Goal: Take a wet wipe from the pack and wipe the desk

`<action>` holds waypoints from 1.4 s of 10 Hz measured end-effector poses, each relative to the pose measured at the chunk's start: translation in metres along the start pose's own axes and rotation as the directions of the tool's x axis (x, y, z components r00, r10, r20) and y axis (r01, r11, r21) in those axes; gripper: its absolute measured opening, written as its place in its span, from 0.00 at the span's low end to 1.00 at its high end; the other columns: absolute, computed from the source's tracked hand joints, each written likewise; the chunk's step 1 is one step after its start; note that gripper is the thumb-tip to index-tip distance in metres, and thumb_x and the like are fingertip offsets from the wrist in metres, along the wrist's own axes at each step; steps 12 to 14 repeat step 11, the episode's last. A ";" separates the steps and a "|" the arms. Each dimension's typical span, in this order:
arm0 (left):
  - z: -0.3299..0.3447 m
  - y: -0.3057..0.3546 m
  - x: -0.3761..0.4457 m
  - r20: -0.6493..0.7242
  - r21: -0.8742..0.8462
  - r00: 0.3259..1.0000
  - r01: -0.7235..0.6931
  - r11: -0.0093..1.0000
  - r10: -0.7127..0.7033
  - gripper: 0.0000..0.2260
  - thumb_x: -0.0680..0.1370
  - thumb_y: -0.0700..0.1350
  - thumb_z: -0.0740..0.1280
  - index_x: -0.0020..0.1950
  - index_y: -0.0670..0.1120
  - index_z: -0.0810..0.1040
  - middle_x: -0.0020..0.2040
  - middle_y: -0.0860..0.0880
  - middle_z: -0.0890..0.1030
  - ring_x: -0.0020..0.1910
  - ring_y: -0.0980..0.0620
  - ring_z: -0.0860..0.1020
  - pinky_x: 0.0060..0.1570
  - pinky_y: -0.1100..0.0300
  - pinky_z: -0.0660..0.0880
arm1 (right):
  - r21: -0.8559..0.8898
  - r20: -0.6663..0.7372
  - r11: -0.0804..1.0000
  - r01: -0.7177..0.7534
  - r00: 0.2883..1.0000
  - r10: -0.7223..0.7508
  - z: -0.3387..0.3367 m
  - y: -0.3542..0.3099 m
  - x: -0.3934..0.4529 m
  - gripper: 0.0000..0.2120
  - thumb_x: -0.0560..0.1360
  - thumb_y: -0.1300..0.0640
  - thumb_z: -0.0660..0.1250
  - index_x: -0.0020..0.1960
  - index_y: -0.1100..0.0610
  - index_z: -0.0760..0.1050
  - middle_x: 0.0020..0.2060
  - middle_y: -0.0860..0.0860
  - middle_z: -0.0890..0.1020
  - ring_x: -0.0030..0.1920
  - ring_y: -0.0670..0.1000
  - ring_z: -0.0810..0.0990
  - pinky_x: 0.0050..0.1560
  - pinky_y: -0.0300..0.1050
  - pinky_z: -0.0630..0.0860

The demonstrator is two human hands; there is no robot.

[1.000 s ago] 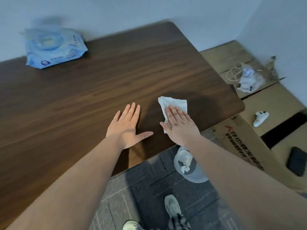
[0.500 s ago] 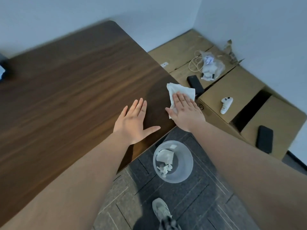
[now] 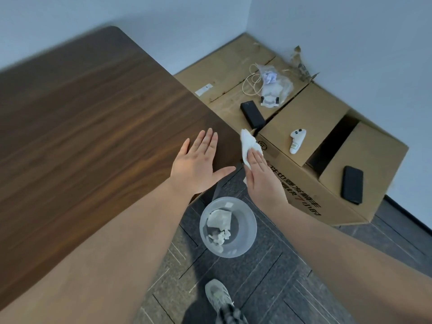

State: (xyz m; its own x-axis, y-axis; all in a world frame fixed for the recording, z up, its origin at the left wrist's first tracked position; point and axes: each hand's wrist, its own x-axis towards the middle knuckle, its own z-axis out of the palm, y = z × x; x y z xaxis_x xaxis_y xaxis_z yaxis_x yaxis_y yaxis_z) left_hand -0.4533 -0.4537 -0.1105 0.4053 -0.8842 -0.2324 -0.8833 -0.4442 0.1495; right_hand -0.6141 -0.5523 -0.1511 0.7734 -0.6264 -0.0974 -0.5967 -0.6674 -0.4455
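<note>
Right hand [image 3: 261, 176] pinching wet wipe [image 3: 250, 146] past desk [image 3: 93, 127] corner; bin [image 3: 251, 226] directly below; left hand [image 3: 198, 164] spread flat.

Both forearms are bare to the edge of view, with no sleeves, watch or rings showing on the left hand [image 3: 198, 164] or the right hand [image 3: 261, 177]. Below the clear round plastic bin [image 3: 247, 242] on the floor, a pale grey-green laced sneaker [image 3: 218, 296] meets a dark checked trouser cuff [image 3: 230, 315].
</note>
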 end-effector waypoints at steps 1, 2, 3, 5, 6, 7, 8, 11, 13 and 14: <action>0.002 0.010 0.011 0.007 0.029 0.999 -0.038 0.999 0.038 0.41 0.74 0.71 0.42 0.77 0.46 0.38 0.79 0.50 0.40 0.77 0.53 0.39 0.74 0.50 0.41 | -0.048 0.085 0.997 -0.064 0.994 0.068 0.008 0.023 -0.016 0.24 0.83 0.51 0.47 0.77 0.58 0.51 0.77 0.50 0.54 0.77 0.47 0.47 0.76 0.46 0.50; 0.005 0.015 0.018 0.025 0.038 0.998 -0.051 0.998 0.050 0.41 0.73 0.71 0.40 0.77 0.46 0.38 0.79 0.50 0.39 0.77 0.53 0.38 0.74 0.49 0.40 | -0.098 0.172 0.991 -0.092 0.979 0.108 0.018 0.039 -0.027 0.25 0.83 0.50 0.46 0.77 0.57 0.49 0.78 0.50 0.53 0.77 0.47 0.46 0.75 0.46 0.51; 0.012 0.013 0.020 -0.008 0.057 0.998 -0.059 0.997 0.059 0.41 0.73 0.72 0.39 0.77 0.47 0.38 0.79 0.50 0.40 0.77 0.53 0.39 0.73 0.49 0.39 | -0.142 0.287 0.984 -0.111 0.946 0.149 0.036 0.052 -0.033 0.26 0.83 0.48 0.45 0.78 0.56 0.49 0.78 0.48 0.52 0.77 0.46 0.45 0.73 0.47 0.54; 0.024 0.016 0.021 -0.117 0.029 0.991 -0.060 0.998 0.063 0.38 0.76 0.69 0.42 0.78 0.48 0.42 0.79 0.51 0.43 0.77 0.54 0.41 0.74 0.50 0.40 | -0.197 0.467 0.975 -0.107 0.864 0.189 0.108 0.073 -0.050 0.26 0.83 0.47 0.44 0.78 0.57 0.51 0.78 0.50 0.53 0.77 0.48 0.46 0.75 0.48 0.54; 0.026 0.015 0.023 -0.159 0.029 0.985 -0.069 0.997 0.072 0.37 0.77 0.68 0.44 0.78 0.48 0.45 0.79 0.51 0.46 0.77 0.54 0.43 0.74 0.50 0.42 | -0.207 0.518 0.969 -0.133 0.826 0.224 0.142 0.085 -0.055 0.26 0.83 0.49 0.44 0.78 0.59 0.50 0.78 0.52 0.53 0.77 0.51 0.47 0.75 0.49 0.52; 0.028 0.015 0.023 -0.186 0.035 0.980 -0.064 0.997 0.070 0.36 0.77 0.68 0.46 0.78 0.48 0.46 0.79 0.51 0.46 0.77 0.54 0.44 0.74 0.50 0.43 | -0.190 0.546 0.966 -0.177 0.799 0.254 0.170 0.095 -0.056 0.26 0.83 0.50 0.44 0.77 0.60 0.49 0.78 0.54 0.52 0.78 0.53 0.47 0.76 0.51 0.49; 0.031 0.015 0.025 -0.220 0.050 0.973 -0.063 0.997 0.073 0.35 0.77 0.68 0.46 0.78 0.49 0.47 0.79 0.52 0.47 0.77 0.54 0.45 0.74 0.50 0.43 | -0.149 0.563 0.965 -0.215 0.784 0.262 0.195 0.100 -0.054 0.26 0.83 0.50 0.45 0.78 0.60 0.48 0.78 0.55 0.51 0.78 0.54 0.46 0.76 0.51 0.48; 0.029 0.016 0.023 -0.201 0.025 0.977 -0.066 0.997 0.070 0.36 0.77 0.68 0.48 0.78 0.49 0.48 0.79 0.51 0.48 0.77 0.53 0.46 0.75 0.49 0.44 | -0.170 0.600 0.984 -0.051 0.787 0.144 0.211 0.098 -0.056 0.29 0.82 0.45 0.46 0.78 0.56 0.45 0.78 0.54 0.49 0.77 0.54 0.45 0.75 0.52 0.45; 0.029 0.016 0.023 -0.201 0.025 0.977 -0.066 0.997 0.070 0.36 0.77 0.68 0.48 0.78 0.49 0.48 0.79 0.51 0.48 0.77 0.53 0.46 0.75 0.49 0.44 | -0.170 0.600 0.984 -0.051 0.787 0.144 0.211 0.098 -0.056 0.29 0.82 0.45 0.46 0.78 0.56 0.45 0.78 0.54 0.49 0.77 0.54 0.45 0.75 0.52 0.45; 0.029 0.016 0.023 -0.201 0.025 0.977 -0.066 0.997 0.070 0.36 0.77 0.68 0.48 0.78 0.49 0.48 0.79 0.51 0.48 0.77 0.53 0.46 0.75 0.49 0.44 | -0.170 0.600 0.984 -0.051 0.787 0.144 0.211 0.098 -0.056 0.29 0.82 0.45 0.46 0.78 0.56 0.45 0.78 0.54 0.49 0.77 0.54 0.45 0.75 0.52 0.45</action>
